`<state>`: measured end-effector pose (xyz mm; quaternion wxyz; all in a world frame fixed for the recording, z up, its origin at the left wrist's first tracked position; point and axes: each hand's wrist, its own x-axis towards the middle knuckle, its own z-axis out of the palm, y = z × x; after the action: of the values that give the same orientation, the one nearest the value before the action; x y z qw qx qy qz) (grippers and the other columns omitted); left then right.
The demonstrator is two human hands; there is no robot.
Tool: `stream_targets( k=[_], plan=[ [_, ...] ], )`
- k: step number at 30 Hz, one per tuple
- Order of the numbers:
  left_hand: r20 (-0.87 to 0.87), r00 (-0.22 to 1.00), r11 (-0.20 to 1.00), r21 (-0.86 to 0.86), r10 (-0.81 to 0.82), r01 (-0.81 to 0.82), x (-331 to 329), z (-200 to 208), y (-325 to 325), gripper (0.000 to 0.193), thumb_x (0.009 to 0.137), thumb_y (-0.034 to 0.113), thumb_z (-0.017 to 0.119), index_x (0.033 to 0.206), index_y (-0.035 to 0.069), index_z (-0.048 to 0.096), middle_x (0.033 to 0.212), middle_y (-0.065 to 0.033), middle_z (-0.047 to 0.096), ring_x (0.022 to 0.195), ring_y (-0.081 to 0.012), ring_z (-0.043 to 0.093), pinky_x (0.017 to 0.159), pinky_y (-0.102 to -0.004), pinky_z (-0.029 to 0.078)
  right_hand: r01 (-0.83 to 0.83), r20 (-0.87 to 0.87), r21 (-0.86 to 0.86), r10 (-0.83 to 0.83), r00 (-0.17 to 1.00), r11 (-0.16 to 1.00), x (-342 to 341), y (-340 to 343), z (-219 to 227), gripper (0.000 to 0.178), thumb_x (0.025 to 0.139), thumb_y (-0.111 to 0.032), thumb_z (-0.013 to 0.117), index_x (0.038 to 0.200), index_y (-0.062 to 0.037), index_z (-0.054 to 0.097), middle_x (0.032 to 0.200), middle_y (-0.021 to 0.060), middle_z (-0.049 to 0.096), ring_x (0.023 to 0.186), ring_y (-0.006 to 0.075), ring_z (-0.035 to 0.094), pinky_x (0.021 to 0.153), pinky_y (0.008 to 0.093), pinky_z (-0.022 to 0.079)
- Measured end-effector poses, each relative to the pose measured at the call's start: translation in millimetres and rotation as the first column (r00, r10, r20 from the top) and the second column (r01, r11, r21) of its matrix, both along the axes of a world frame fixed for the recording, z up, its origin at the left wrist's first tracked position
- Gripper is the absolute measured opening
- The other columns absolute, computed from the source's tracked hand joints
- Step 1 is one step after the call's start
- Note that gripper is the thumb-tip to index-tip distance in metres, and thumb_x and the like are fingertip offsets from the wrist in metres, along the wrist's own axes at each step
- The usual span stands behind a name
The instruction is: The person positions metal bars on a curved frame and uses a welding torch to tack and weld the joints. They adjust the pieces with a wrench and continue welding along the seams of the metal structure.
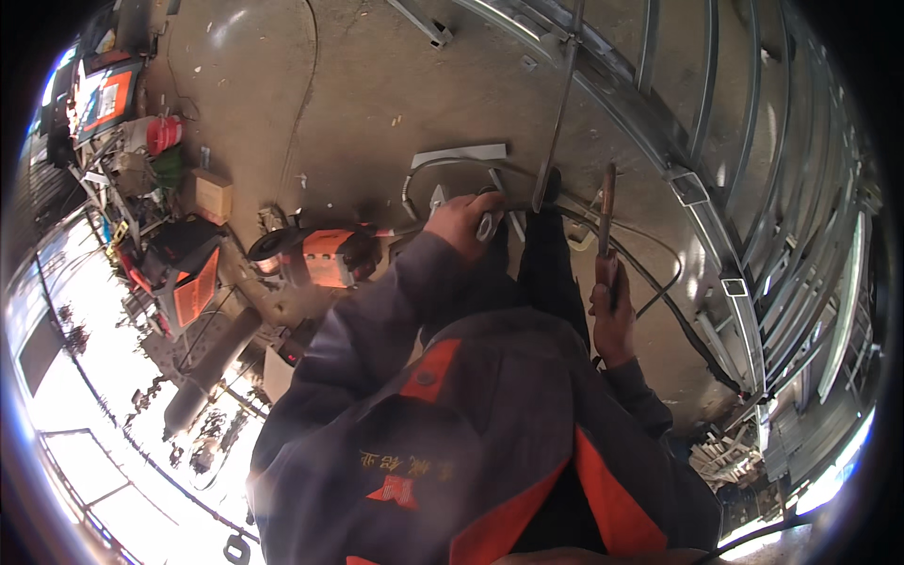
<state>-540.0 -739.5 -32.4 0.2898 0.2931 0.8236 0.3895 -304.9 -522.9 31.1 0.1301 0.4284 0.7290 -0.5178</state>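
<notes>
My left hand (pixel 461 226) is closed around a grey metal piece with a loop-shaped end (pixel 487 226); its kind is unclear. Just right of that hand, a long thin metal bar (pixel 557 113) runs up to the far frame; whether the hand touches it I cannot tell. My right hand (pixel 614 320) is wrapped round the dark grip of a long, narrow, rusty-brown tool (pixel 607 202), held pointing away from me. Below the hands are my dark trouser legs (pixel 546 259) and a dark shoe (pixel 554 179).
A curved metal frame with many bars (pixel 702 202) fills the right side. Hoses or cables (pixel 673 311) loop over the floor. A flat pale strip (pixel 459 155) lies ahead. At left are an orange-and-black machine (pixel 330 257), a cardboard box (pixel 213 195) and an orange-black case (pixel 196 282).
</notes>
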Motion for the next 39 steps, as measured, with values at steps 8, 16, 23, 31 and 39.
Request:
stream_targets(
  k=[8,16,23,31,39],
  plan=[
    [-0.172,0.797,0.814,-0.184,-0.579,0.551,-87.9,-98.4,27.1,0.035,0.087,0.017,0.07,0.122,0.016,0.067,0.109,-0.0116,0.071,0.113,-0.0331,0.065,0.094,-0.0433,0.051,0.151,0.071,0.049,-0.154,0.986,0.987,42.6,-41.8,3.3,0.067,0.105,-0.039,0.056,0.158,-0.0026,0.037,0.109,0.0122,0.069,0.074,0.0152,0.062,0.066,0.032,0.052],
    [-0.208,0.69,0.61,-0.679,-0.694,0.408,-97.1,-172.2,-15.0,0.049,0.089,0.028,0.072,0.136,0.018,0.063,0.139,-0.0098,0.06,0.136,-0.0304,0.051,0.115,-0.0455,0.039,0.28,0.135,-0.045,-0.272,0.953,0.959,62.1,-76.5,14.3,0.069,0.104,-0.042,0.057,0.158,-0.0027,0.037,0.096,0.007,0.065,0.071,0.0111,0.058,0.065,0.0294,0.051],
    [0.285,0.951,0.902,-0.367,-0.122,0.226,7.5,-69.1,-52.0,0.03,0.094,0.031,0.069,0.116,0.011,0.074,0.113,-0.0157,0.072,0.111,-0.0343,0.068,0.094,-0.0441,0.053,0.285,-0.06,-0.151,-0.297,0.953,0.946,37.7,-65.9,9.1,0.067,0.107,-0.042,0.053,0.158,-0.0026,0.037,0.087,0.0015,0.06,0.066,0.0075,0.052,0.062,0.0253,0.047],
    [-0.312,0.95,0.956,0.273,-0.013,0.103,-9.7,34.0,80.2,0.026,0.091,0.024,0.075,0.105,0.002,0.072,0.113,-0.0139,0.071,0.105,-0.0349,0.065,0.092,-0.0434,0.048,0.195,-0.214,-0.612,-0.398,0.892,0.766,-62.7,-3.3,-10.7,0.065,0.111,-0.046,0.045,0.159,-0.0031,0.036,0.092,-0.0001,0.06,0.064,0.0046,0.043,0.055,0.0215,0.039],
    [-0.521,0.849,0.967,0.25,0.087,0.055,-24.3,-0.7,169.5,0.042,0.096,0.04,0.068,0.11,0.0,0.07,0.124,-0.0145,0.067,0.12,-0.0372,0.057,0.104,-0.0484,0.04,0.128,-0.21,-0.83,-0.516,0.83,0.543,-120.2,25.4,-44.8,0.061,0.112,-0.049,0.038,0.147,-0.0006,0.048,0.078,-0.0013,0.053,0.061,0.006,0.048,0.052,0.0217,0.039]
  ],
)
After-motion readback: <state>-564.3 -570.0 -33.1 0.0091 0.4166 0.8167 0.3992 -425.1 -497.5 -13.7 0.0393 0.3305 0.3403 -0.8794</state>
